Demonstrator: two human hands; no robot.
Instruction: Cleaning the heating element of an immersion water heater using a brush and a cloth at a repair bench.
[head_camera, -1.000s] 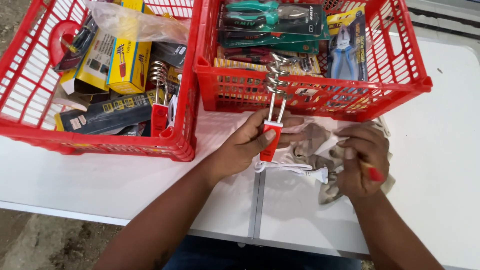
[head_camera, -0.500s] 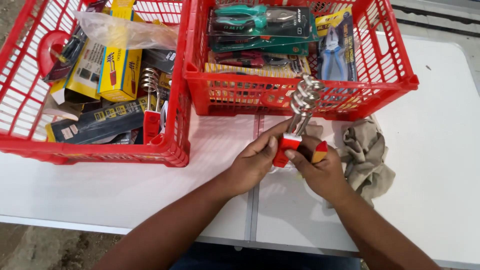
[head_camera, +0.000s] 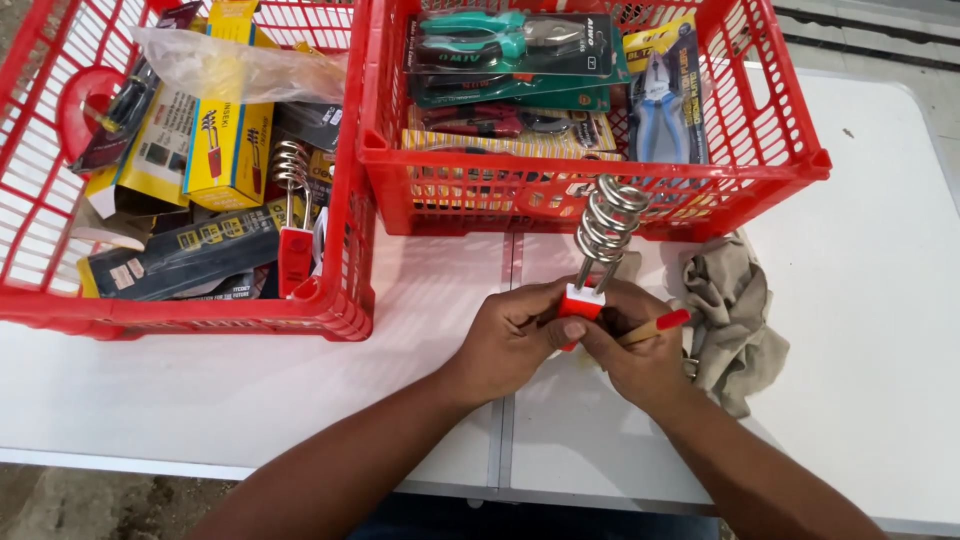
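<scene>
Both hands meet near the middle of the white folding table (head_camera: 860, 330), and between them stands an immersion heater (head_camera: 598, 250), upright, with its metal coil on top and its red handle down. The left hand (head_camera: 505, 340) has its fingers closed around the red handle from the 9 o'clock side. The right hand (head_camera: 640, 360) also closes on the handle from 3 o'clock, and it pinches a thin stick with a red tip (head_camera: 655, 326) between the fingers. To do this well, I think the left hand should keep the handle steady and vertical, so that the right hand can work with the stick without the coil tipping. A grey cloth (head_camera: 735, 320) lies just beside the right hand at 3 o'clock. At 12 o'clock is a red basket (head_camera: 800, 165) with packed pliers, and at 10 o'clock a second red basket (head_camera: 345, 300) with boxes and another heater (head_camera: 292, 215). Rough ground shows under the table edge.
</scene>
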